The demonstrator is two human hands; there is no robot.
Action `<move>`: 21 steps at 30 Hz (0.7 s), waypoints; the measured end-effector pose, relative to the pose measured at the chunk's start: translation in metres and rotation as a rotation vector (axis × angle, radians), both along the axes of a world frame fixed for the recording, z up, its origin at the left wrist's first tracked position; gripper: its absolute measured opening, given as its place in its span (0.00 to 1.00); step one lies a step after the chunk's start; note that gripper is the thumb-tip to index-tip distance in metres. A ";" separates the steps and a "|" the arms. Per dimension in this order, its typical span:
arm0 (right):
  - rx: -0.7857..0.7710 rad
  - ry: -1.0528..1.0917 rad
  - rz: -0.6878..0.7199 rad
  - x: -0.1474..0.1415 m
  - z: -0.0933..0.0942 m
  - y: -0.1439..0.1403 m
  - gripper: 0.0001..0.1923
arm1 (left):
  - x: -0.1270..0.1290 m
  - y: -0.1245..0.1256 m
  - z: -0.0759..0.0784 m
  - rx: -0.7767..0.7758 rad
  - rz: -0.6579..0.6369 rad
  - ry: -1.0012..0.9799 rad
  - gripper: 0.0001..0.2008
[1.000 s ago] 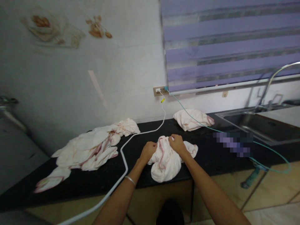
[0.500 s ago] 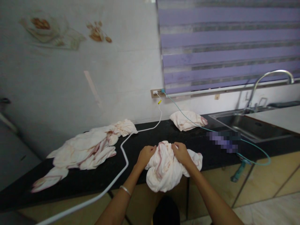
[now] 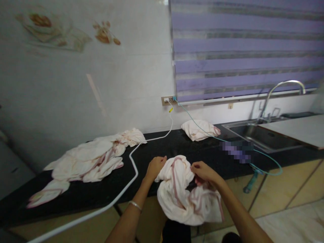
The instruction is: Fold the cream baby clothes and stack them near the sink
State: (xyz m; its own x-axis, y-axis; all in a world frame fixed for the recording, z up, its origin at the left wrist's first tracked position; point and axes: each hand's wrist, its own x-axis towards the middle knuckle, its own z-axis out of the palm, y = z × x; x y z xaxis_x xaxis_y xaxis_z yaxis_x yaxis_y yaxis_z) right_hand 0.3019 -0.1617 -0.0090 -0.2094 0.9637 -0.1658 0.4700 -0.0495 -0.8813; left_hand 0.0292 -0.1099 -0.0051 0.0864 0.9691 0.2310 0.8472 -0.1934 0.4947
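A crumpled white cloth [image 3: 177,195] with a pinkish-red edge band lies at the front of the black counter [image 3: 157,148]. Its lower part hangs over the front edge. My left hand [image 3: 155,167] is closed on the cloth's upper left side, with some fingertips hidden in the folds. On the opposite side, my right hand [image 3: 204,172] pinches the upper right part between thumb and fingers. A folded white cloth [image 3: 198,130] rests near the wall, and a spread heap of white cloths [image 3: 83,158] covers the counter's left part.
A white cable [image 3: 134,167] runs from the wall socket [image 3: 169,100] across the counter towards me. A thin teal cord [image 3: 187,111] crosses the folded cloth and loops off the front edge. To the right are the sink [image 3: 263,136] and a curved tap [image 3: 268,96].
My right hand has shifted right and turned at the cloth's upper right side. The cloth has loosened and more of it hangs below the counter edge. My left hand stays nearly in place.
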 end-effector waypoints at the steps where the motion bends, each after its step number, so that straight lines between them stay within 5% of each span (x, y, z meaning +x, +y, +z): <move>1: 0.017 -0.016 0.013 0.003 0.002 0.000 0.10 | -0.001 0.001 -0.001 -0.005 0.000 -0.001 0.29; 8: 0.299 0.106 -0.225 -0.005 -0.005 0.032 0.12 | -0.001 0.003 -0.003 -0.005 -0.005 0.003 0.29; 13: 0.589 0.182 -0.588 -0.020 -0.016 0.074 0.16 | -0.001 -0.002 0.002 0.024 -0.037 -0.020 0.35; 17: 0.626 0.155 -0.820 -0.022 -0.012 0.099 0.17 | -0.001 -0.009 0.006 0.043 -0.163 0.044 0.27; 21: 0.668 -0.020 -0.830 -0.026 -0.007 0.107 0.21 | 0.001 -0.008 0.003 0.060 -0.190 0.174 0.19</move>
State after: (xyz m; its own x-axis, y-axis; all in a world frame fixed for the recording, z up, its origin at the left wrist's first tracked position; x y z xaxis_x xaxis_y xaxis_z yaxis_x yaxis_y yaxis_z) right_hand 0.2758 -0.0549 -0.0160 0.5521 0.7002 0.4528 0.5258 0.1291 -0.8408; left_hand 0.0304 -0.1184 -0.0025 0.3088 0.9167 0.2536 0.8644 -0.3818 0.3273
